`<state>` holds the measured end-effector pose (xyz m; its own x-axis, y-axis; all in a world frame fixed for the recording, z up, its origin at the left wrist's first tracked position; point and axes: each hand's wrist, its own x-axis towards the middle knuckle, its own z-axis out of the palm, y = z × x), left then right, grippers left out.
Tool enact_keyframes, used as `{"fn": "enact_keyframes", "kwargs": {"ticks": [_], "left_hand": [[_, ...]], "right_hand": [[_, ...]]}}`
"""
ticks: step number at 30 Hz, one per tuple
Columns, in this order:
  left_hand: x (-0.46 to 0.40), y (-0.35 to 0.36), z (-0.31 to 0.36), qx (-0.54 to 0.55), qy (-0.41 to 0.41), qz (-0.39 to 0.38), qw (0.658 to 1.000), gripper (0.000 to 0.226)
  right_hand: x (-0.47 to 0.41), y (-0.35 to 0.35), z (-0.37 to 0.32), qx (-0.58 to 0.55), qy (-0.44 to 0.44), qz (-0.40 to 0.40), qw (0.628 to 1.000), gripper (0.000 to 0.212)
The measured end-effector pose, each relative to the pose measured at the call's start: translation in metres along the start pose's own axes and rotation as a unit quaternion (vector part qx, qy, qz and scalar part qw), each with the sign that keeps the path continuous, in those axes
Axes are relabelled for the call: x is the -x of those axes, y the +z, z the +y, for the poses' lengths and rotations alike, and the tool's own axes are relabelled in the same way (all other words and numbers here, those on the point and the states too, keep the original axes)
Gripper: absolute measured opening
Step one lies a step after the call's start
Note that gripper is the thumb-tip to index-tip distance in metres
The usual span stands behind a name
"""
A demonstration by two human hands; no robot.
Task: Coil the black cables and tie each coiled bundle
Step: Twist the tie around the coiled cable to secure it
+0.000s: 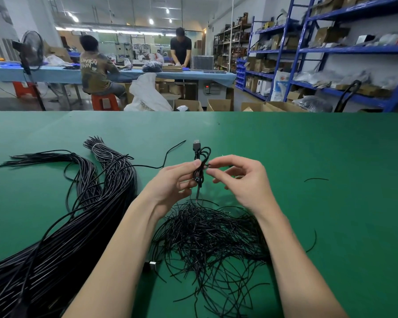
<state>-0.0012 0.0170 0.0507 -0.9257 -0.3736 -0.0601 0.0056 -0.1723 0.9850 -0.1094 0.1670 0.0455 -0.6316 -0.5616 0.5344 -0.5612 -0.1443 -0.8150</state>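
One coiled cable point(201, 167) in work, held above middle of surface point(331, 145), USB plug point(196, 143) pointing to far edge.

Head view:
- Left hand point(174, 182) grips coil at waist, fingers curled round strands.
- Right hand point(236, 177) pinches thin tie at coil waist; tie itself too small to confirm.
- Judgement: tying step. Keep left grip firm so loops stay stacked; wrap tie tight at waist, twist ends snug.
- Tie pile point(211, 237) near front edge; uncoiled cable bundles point(83, 203) toward left edge.
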Motion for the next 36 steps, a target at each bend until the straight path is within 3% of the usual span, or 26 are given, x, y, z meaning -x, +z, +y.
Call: {"fn": "enact_keyframes", "kwargs": {"ticks": [3,4,6,8,9,10,12,14,18,22,24,25,26,27,29,30,31,32,33,36], "left_hand": [[0.002,-0.001,0.000,-0.018,0.007,-0.001,1.000,0.030],[0.003,-0.001,0.001,-0.026,0.016,0.004,1.000,0.030],[0.003,-0.001,0.003,-0.051,0.038,0.023,0.998,0.032],[0.003,0.001,0.005,-0.077,0.056,0.051,0.994,0.031],[0.002,0.001,0.005,-0.085,0.059,0.063,0.993,0.029],[0.002,0.001,0.004,-0.088,0.056,0.070,0.992,0.026],[0.002,0.000,0.002,-0.073,0.033,0.071,0.994,0.024],[0.002,0.000,0.001,-0.044,0.011,0.067,0.997,0.024],[0.001,0.000,0.000,-0.022,0.000,0.042,0.999,0.027],[0.000,-0.001,-0.004,-0.033,0.006,0.033,0.999,0.024],[0.000,-0.001,-0.002,-0.030,0.024,0.032,0.999,0.029],[0.000,-0.001,0.000,-0.030,0.041,0.033,0.998,0.030],[0.000,-0.001,0.001,-0.037,0.063,0.037,0.997,0.029],[-0.001,0.000,0.003,-0.049,0.086,0.047,0.994,0.029],[-0.003,0.002,0.003,-0.066,0.121,0.072,0.988,0.029],[-0.003,0.003,0.003,-0.062,0.132,0.076,0.986,0.031],[-0.004,0.003,0.002,-0.055,0.138,0.075,0.986,0.034],[-0.004,0.003,0.002,-0.052,0.138,0.074,0.986,0.036],[-0.005,0.002,0.001,-0.052,0.137,0.075,0.986,0.038],[-0.010,-0.004,-0.005,-0.032,0.121,0.105,0.987,0.037]], "right_hand": [[-0.002,0.002,-0.001,0.028,-0.021,0.026,0.999,0.009],[-0.002,0.003,-0.003,0.014,0.007,0.023,1.000,0.012],[-0.004,0.007,-0.005,-0.101,0.148,-0.012,0.984,0.016],[-0.004,0.010,-0.012,-0.301,0.338,-0.055,0.890,0.015],[-0.003,0.010,-0.013,-0.353,0.383,-0.054,0.852,0.015],[-0.003,0.011,-0.013,-0.360,0.392,-0.050,0.845,0.015],[-0.004,0.011,-0.011,-0.236,0.306,-0.029,0.922,0.009],[-0.003,0.008,-0.009,-0.072,0.150,0.002,0.986,0.004],[-0.002,-0.001,0.003,0.111,-0.051,0.003,0.993,0.007],[0.000,0.001,0.007,0.141,-0.081,0.026,0.986,0.004],[0.001,0.008,0.005,0.068,-0.014,0.031,0.997,0.009],[0.000,0.010,0.002,-0.028,0.060,0.023,0.998,0.012],[-0.002,0.012,-0.002,-0.146,0.150,0.006,0.978,0.013],[-0.003,0.012,-0.007,-0.264,0.248,-0.019,0.932,0.011],[-0.003,0.011,-0.013,-0.463,0.395,-0.077,0.789,0.008],[-0.002,0.012,-0.013,-0.533,0.426,-0.095,0.724,0.007],[-0.001,0.013,-0.014,-0.569,0.437,-0.109,0.687,0.007],[0.000,0.014,-0.013,-0.568,0.436,-0.118,0.688,0.006],[-0.001,0.014,-0.014,-0.532,0.425,-0.122,0.723,0.005],[-0.007,0.013,-0.013,-0.262,0.335,-0.049,0.904,0.005]]}}
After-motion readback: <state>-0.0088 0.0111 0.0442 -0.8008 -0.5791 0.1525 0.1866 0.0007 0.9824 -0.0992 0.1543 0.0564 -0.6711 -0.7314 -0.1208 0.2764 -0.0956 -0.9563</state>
